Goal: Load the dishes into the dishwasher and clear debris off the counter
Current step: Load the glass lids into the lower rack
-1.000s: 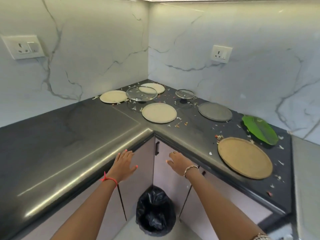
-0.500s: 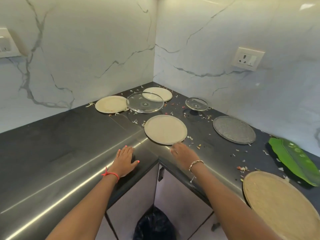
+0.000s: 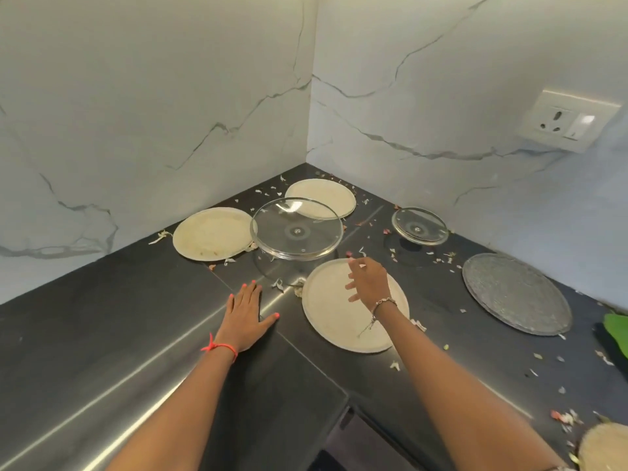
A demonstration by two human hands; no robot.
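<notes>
Three cream plates lie on the dark corner counter [image 3: 102, 334]: the nearest cream plate [image 3: 333, 317], a left cream plate [image 3: 210, 232] and a back cream plate [image 3: 326, 195]. A large glass lid [image 3: 295, 232] sits between them, and a small glass lid [image 3: 419, 226] lies to the right. My right hand [image 3: 368, 280] hovers over the nearest plate with fingers spread, holding nothing. Flat on the counter just left of that plate rests my left hand [image 3: 249, 317]. Scattered debris [image 3: 441, 258] litters the counter around the dishes.
A grey round plate [image 3: 516, 294] lies at the right, a green leaf [image 3: 616, 331] at the right edge and a woven mat [image 3: 605, 447] at the bottom right. Marble walls meet behind the dishes. A wall socket [image 3: 567, 120] is at the upper right.
Both hands rose from the cabinet front onto the counter. My right hand moved forward over the nearest cream plate; my left hand slid onto the countertop. The view moved closer to the corner.
</notes>
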